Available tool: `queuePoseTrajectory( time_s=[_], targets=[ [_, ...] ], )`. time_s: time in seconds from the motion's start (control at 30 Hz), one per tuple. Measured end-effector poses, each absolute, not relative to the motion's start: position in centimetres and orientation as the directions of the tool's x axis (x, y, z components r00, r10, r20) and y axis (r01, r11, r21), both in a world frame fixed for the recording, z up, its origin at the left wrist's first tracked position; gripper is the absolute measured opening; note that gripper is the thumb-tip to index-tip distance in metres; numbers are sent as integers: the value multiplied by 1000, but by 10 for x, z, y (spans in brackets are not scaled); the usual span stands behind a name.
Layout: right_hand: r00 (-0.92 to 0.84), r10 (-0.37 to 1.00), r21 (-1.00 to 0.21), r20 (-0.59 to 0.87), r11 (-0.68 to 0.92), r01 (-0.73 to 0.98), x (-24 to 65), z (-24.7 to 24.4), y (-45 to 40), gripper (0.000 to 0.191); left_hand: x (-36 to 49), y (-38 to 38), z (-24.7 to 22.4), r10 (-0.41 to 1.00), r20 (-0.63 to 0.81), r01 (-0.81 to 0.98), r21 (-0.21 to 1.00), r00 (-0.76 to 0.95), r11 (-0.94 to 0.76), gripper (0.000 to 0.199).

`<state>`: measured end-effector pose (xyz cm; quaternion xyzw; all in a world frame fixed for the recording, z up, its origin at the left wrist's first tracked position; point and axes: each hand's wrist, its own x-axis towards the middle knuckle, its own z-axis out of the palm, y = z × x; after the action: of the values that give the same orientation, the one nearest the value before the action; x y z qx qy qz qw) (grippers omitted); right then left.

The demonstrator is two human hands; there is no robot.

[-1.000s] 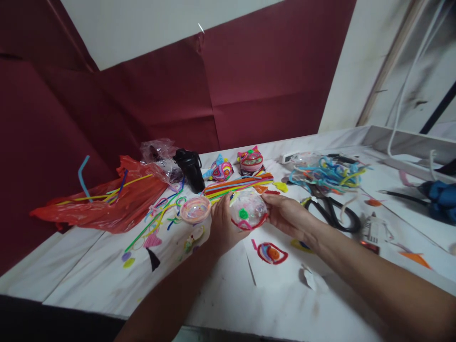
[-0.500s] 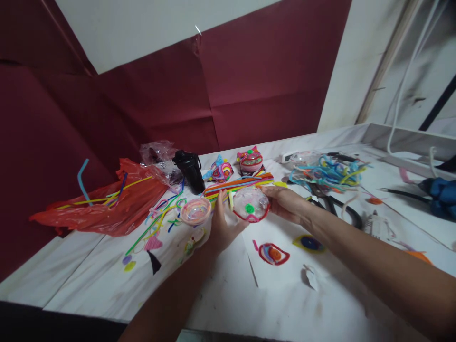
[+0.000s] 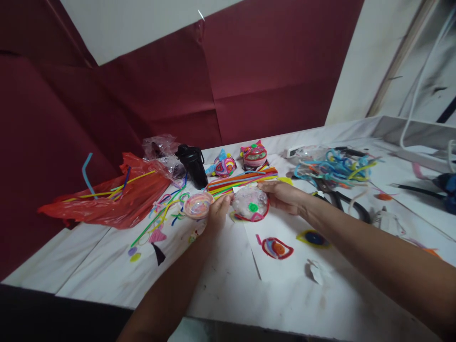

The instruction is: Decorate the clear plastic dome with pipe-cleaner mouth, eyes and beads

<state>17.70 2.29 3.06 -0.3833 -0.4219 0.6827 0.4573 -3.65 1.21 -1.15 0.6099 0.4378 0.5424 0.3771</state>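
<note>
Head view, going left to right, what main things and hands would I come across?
Red plastic bag, pinkish bowl, left hand, clear dome with a green spot, right hand, black-handled scissors.

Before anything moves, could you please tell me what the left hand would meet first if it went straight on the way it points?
The left hand would probably meet the bundle of coloured strips first, though depth is unclear and it might pass above them.
</note>
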Motion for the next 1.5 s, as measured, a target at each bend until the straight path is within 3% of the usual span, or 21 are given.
queuePoseTrajectory(
  time_s=[0.2, 0.33, 0.57, 0.67, 0.83, 1.13, 1.5],
  targets=[
    [-297, 947, -958, -119, -188, -215, 168, 32, 26, 13, -30, 11, -14, 967, 174, -132, 980, 184, -151, 44],
    [-275, 959, -986, -73, -110, -123, 164, 30, 27, 21, -23, 6, -10, 969, 142, -266, 960, 202, -85, 40],
    [-30, 978, -965, 205, 207, 162, 169, 36, 6, 18, -25, 10, -12, 981, 143, -371, 925, 133, -84, 35],
    [-34, 931, -874, 363, 353, 333, 166, 38, -14, 18, -23, 8, -8, 975, 120, -482, 876, 184, -17, 32],
    [-129, 767, -544, 629, 553, 631, 154, 30, -33, 19, -22, 5, -8, 967, 117, -583, 811, 226, 39, 22],
    [-205, 731, -420, 651, 572, 704, 153, 26, -31, 17, -23, 2, -4, 987, 44, -602, 797, 156, 60, 18],
    [-259, 762, -447, 593, 579, 682, 160, 30, -26, 15, -24, 0, -1, 984, -9, -576, 810, 175, 110, 25]
  ],
)
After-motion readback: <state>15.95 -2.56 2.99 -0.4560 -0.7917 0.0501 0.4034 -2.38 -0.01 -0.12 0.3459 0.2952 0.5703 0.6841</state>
